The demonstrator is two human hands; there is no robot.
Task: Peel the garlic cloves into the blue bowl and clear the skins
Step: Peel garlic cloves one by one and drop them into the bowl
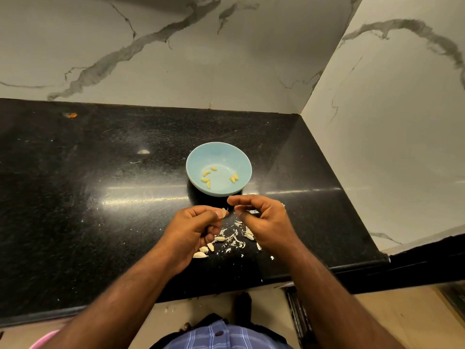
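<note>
1. The black counter [100, 197] carries everything; its front edge runs just below my wrists.
2. The blue bowl [219, 149] sits straight ahead of both hands, just beyond my fingertips, with six peeled cloves [208, 178] lying in it.
3. My left hand [193, 230] has its fingers curled, pinching a garlic clove [224, 212] at the tips; the clove's long axis points right, toward my other hand.
4. My right hand [264, 220] hovers just beside that clove, thumb and forefinger bent toward each other. I cannot tell whether they hold a scrap of skin.
5. The next pull, I judge, runs sideways off the clove's exposed tip.
6. Unpeeled cloves [201, 254] and loose skins [236, 241] lie under and between my hands, partly hidden by them, so I can't count them.
</note>
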